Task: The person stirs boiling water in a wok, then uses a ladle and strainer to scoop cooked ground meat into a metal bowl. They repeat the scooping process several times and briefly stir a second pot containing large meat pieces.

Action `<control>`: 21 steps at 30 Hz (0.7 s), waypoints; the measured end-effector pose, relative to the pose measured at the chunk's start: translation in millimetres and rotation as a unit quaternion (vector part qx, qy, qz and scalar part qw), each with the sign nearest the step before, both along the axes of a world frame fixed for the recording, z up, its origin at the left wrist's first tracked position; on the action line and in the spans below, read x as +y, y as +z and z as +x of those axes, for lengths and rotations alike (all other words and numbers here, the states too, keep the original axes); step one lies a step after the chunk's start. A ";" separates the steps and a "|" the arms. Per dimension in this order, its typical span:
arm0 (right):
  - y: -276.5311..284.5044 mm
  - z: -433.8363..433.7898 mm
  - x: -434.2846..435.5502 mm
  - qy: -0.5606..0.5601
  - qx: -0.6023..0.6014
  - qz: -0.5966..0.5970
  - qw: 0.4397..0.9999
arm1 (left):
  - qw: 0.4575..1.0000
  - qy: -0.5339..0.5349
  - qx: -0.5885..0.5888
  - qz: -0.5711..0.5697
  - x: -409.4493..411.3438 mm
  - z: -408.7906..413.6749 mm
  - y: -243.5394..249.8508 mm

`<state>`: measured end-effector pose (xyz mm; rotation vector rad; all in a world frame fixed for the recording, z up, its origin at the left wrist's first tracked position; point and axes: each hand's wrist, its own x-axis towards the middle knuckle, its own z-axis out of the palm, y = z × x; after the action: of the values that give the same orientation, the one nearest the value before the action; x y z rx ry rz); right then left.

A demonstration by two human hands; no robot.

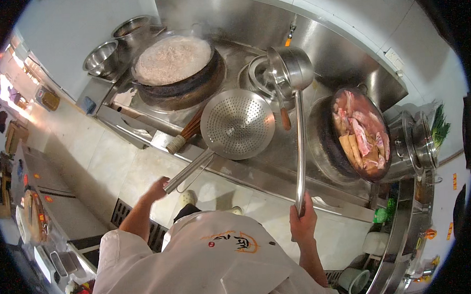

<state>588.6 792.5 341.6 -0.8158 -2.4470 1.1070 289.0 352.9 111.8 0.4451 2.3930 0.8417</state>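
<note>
My left hand (158, 189) grips the end of the tubular handle of a perforated steel strainer (238, 123). The strainer's round bowl is over the middle of the stainless-steel stove, and nothing lies in it. In my right hand (303, 219) is the long steel handle of a deep ladle (301, 69). Its bowl is at the back of the stove, partly hiding a round steel vessel (258, 73). A utensil with a wooden handle (285, 119) shows beside the ladle. At the left, a big wok (212, 75) holds pale, foaming liquid (172, 59).
A second wok (326, 143) at the right holds large meat pieces (361, 137) in reddish liquid. A bamboo brush (189, 127) lies near the front edge. Steel bowls (101, 58) stand at the far left. Lidded steel pots (406, 139) stand right of the meat. Behind rises a steel splashback (230, 17).
</note>
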 end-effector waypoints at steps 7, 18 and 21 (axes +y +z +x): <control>10.3 -51.0 -37.5 -0.015 -0.010 -0.012 1.000 | 0.990 -0.033 -0.050 0.131 100.7 9.8 4.6; 50.0 -133.2 -149.8 -0.123 0.018 -0.131 0.983 | 0.982 -0.188 0.020 0.005 64.5 -56.7 50.4; 51.0 -142.7 -156.8 -0.116 0.024 -0.129 0.985 | 0.978 -0.211 0.003 0.001 57.7 -63.8 66.1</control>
<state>445.8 635.7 392.7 -1.1063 -2.1294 1.3507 225.3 410.5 177.9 0.9162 2.1844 0.6476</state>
